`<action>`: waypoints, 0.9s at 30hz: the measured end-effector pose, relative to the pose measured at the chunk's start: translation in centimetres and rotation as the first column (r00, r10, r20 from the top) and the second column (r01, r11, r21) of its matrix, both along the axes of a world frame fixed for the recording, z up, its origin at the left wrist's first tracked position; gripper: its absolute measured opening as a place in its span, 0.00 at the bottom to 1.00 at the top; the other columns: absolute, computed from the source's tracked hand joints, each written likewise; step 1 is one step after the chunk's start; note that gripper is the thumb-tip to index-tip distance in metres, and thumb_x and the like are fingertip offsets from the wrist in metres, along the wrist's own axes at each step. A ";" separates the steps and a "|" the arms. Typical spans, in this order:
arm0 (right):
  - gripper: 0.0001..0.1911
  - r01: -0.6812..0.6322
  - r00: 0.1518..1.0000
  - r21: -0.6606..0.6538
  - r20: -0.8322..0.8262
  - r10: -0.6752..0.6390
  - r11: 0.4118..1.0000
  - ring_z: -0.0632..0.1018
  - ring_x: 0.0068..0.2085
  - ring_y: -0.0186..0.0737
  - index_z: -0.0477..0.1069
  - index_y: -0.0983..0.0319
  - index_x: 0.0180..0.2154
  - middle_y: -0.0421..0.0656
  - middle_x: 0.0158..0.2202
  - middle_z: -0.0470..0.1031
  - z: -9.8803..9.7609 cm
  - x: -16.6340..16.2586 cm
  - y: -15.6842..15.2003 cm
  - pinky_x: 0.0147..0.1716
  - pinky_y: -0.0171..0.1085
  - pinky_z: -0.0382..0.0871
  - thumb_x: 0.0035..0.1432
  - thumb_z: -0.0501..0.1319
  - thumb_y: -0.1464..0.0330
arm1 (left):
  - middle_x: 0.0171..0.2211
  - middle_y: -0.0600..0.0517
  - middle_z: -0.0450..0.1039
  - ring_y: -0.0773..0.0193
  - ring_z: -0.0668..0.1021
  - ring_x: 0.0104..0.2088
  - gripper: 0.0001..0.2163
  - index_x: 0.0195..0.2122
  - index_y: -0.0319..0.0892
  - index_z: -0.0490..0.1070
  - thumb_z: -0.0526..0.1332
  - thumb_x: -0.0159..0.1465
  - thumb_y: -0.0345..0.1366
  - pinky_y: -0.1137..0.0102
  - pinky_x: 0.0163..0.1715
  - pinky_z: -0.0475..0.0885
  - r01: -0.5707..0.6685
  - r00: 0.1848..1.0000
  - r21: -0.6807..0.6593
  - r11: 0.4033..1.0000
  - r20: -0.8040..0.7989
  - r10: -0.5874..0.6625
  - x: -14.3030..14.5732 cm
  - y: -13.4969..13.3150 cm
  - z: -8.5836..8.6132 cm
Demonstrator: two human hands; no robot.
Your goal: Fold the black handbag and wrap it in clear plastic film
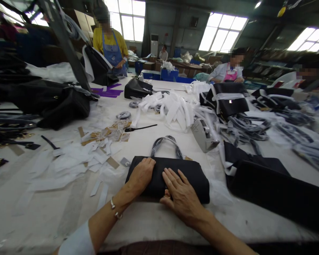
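A black handbag [180,166] lies flat on the table in front of me, its wrapped handles [167,141] arching away at the far side. My left hand [142,175] bends its fingers together over the bag's left part, near the far edge; its thumb is hidden. Flat on the bag's middle rests my right hand [183,196], fingers stretched out and thumb apart. Something small and metallic, partly covered, shows by the right thumb.
White paper strips [74,159] and a thin black strap [140,128] lie left. Beyond are a white strip heap [175,108] and a grey tape dispenser [204,136]. Black bags [271,180] lie right. A person in a blue apron [111,46] stands across the table.
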State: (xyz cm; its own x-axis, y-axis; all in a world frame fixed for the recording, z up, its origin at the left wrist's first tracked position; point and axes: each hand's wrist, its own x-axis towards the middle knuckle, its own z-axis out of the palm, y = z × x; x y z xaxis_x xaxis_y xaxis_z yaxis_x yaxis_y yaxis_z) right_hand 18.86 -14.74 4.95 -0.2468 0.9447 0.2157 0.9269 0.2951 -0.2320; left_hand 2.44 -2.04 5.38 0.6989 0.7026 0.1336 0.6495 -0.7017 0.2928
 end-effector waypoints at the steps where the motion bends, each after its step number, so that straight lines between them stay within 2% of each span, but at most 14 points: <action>1: 0.38 0.008 1.000 -0.032 -0.010 -0.008 0.999 0.61 0.65 0.50 0.54 0.63 0.65 0.49 0.66 0.58 -0.4 0.2 0.2 0.64 0.55 0.53 0.58 0.63 0.58 | 0.46 0.44 0.73 0.57 0.75 0.48 0.13 0.47 0.38 0.69 0.49 0.66 0.23 0.62 0.51 0.72 0.041 0.995 -0.002 0.999 0.091 -0.040 -0.2 -0.2 0.0; 4: 0.39 -0.003 0.999 -0.073 -0.054 -0.001 0.997 0.62 0.65 0.51 0.55 0.64 0.64 0.51 0.65 0.59 -0.4 0.7 0.4 0.65 0.55 0.52 0.56 0.64 0.57 | 0.57 0.45 0.67 0.60 0.68 0.59 0.15 0.56 0.41 0.63 0.51 0.70 0.31 0.64 0.59 0.66 0.296 0.914 0.014 0.955 0.286 -0.288 -0.9 -1.1 0.3; 6: 0.38 -0.008 0.997 -0.094 -0.080 0.000 0.996 0.63 0.64 0.50 0.58 0.66 0.63 0.53 0.64 0.62 -0.1 0.7 0.6 0.65 0.53 0.52 0.56 0.64 0.56 | 0.62 0.45 0.63 0.59 0.63 0.63 0.21 0.63 0.43 0.57 0.52 0.70 0.40 0.61 0.62 0.62 0.464 0.858 0.050 0.885 0.225 -0.462 -1.1 -1.9 0.5; 8: 0.39 -0.019 0.995 -0.114 -0.102 0.007 0.993 0.63 0.64 0.50 0.59 0.67 0.62 0.55 0.63 0.63 0.0 0.8 0.9 0.65 0.51 0.52 0.55 0.64 0.54 | 0.65 0.46 0.58 0.56 0.59 0.66 0.29 0.67 0.44 0.49 0.54 0.68 0.48 0.56 0.63 0.58 0.536 0.835 0.105 0.837 0.081 -0.545 -1.0 -2.5 0.5; 10: 0.44 -0.038 0.992 -0.136 -0.122 0.021 0.990 0.62 0.65 0.50 0.58 0.68 0.63 0.57 0.63 0.61 -0.1 1.1 1.4 0.65 0.50 0.51 0.53 0.63 0.49 | 0.67 0.46 0.55 0.55 0.58 0.66 0.34 0.68 0.43 0.44 0.54 0.67 0.53 0.55 0.64 0.55 0.540 0.840 0.177 0.823 -0.042 -0.541 -0.7 -2.8 0.1; 13: 0.53 -0.054 0.989 -0.192 -0.143 0.026 0.980 0.60 0.66 0.53 0.56 0.69 0.64 0.58 0.64 0.58 0.4 2.5 1.8 0.66 0.52 0.49 0.45 0.66 0.45 | 0.67 0.46 0.54 0.57 0.59 0.66 0.33 0.69 0.43 0.43 0.53 0.68 0.51 0.57 0.64 0.54 0.512 0.858 0.264 0.817 -0.127 -0.497 -0.4 -2.9 -0.7; 15: 0.48 0.011 0.983 -0.206 -0.178 -0.048 0.978 0.62 0.65 0.54 0.61 0.68 0.62 0.58 0.63 0.61 1.2 4.3 1.3 0.65 0.55 0.49 0.46 0.68 0.49 | 0.66 0.48 0.56 0.59 0.61 0.65 0.31 0.68 0.45 0.45 0.54 0.68 0.49 0.58 0.63 0.54 0.504 0.863 0.291 0.813 -0.138 -0.485 -0.3 -2.8 -1.1; 17: 0.35 0.183 0.943 -0.136 -0.255 -0.213 0.974 0.65 0.63 0.52 0.65 0.64 0.59 0.55 0.61 0.66 2.2 6.6 0.2 0.64 0.54 0.53 0.53 0.66 0.56 | 0.66 0.50 0.57 0.58 0.63 0.64 0.30 0.68 0.48 0.48 0.55 0.68 0.50 0.58 0.63 0.55 0.496 0.867 0.297 0.816 -0.121 -0.484 -0.1 -2.8 -1.4; 18: 0.30 0.308 0.898 -0.077 -0.306 -0.316 0.948 0.66 0.62 0.50 0.67 0.63 0.58 0.53 0.60 0.68 2.6 7.8 -0.7 0.64 0.52 0.55 0.56 0.63 0.58 | 0.65 0.51 0.59 0.58 0.65 0.63 0.29 0.67 0.48 0.51 0.55 0.67 0.50 0.58 0.62 0.56 0.482 0.874 0.294 0.825 -0.103 -0.474 0.0 -2.8 -1.5; 20: 0.28 0.550 0.763 -0.011 -0.401 -0.508 0.835 0.68 0.61 0.50 0.66 0.62 0.57 0.53 0.59 0.69 2.7 10.2 -2.6 0.62 0.51 0.58 0.57 0.61 0.59 | 0.63 0.51 0.63 0.58 0.68 0.61 0.26 0.65 0.49 0.57 0.55 0.68 0.50 0.59 0.61 0.58 0.429 0.900 0.279 0.859 -0.057 -0.431 0.5 -2.8 -1.7; 22: 0.34 0.700 0.590 -0.120 -0.458 -0.665 0.704 0.71 0.58 0.53 0.64 0.62 0.58 0.53 0.58 0.69 2.0 12.0 -4.5 0.59 0.52 0.62 0.53 0.64 0.57 | 0.60 0.52 0.67 0.59 0.70 0.59 0.22 0.62 0.49 0.62 0.53 0.69 0.49 0.61 0.59 0.60 0.370 0.925 0.253 0.894 -0.011 -0.380 1.2 -2.8 -1.9; 24: 0.40 0.716 0.409 -0.349 -0.492 -0.769 0.604 0.75 0.53 0.56 0.65 0.63 0.58 0.53 0.53 0.74 0.7 12.9 -6.1 0.53 0.51 0.68 0.45 0.69 0.56 | 0.58 0.53 0.69 0.60 0.72 0.58 0.19 0.59 0.49 0.65 0.52 0.70 0.48 0.61 0.58 0.62 0.327 0.940 0.228 0.917 0.023 -0.341 1.8 -2.8 -2.2; 25: 0.41 0.676 0.319 -0.456 -0.526 -0.788 0.578 0.78 0.49 0.56 0.65 0.64 0.57 0.52 0.48 0.77 0.0 13.1 -6.7 0.48 0.50 0.71 0.42 0.70 0.56 | 0.58 0.53 0.70 0.60 0.72 0.57 0.19 0.59 0.49 0.65 0.51 0.70 0.47 0.61 0.57 0.63 0.312 0.945 0.221 0.924 0.034 -0.326 2.0 -2.8 -2.3; 27: 0.39 0.569 0.133 -0.574 -0.642 -0.755 0.588 0.80 0.40 0.51 0.67 0.66 0.54 0.46 0.35 0.80 -0.7 13.2 -7.7 0.39 0.45 0.75 0.40 0.72 0.57 | 0.57 0.53 0.70 0.60 0.73 0.56 0.17 0.58 0.49 0.66 0.51 0.71 0.45 0.61 0.57 0.64 0.283 0.953 0.214 0.935 0.045 -0.299 2.3 -2.9 -2.4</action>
State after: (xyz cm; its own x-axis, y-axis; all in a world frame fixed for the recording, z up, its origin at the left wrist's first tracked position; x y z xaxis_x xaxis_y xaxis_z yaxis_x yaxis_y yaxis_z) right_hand 32.03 -22.42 4.21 0.6801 0.6798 -0.2744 0.1032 -0.4595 -0.8822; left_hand 4.74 -4.92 2.99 0.8512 0.4223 0.3116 0.3893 -0.9063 0.1647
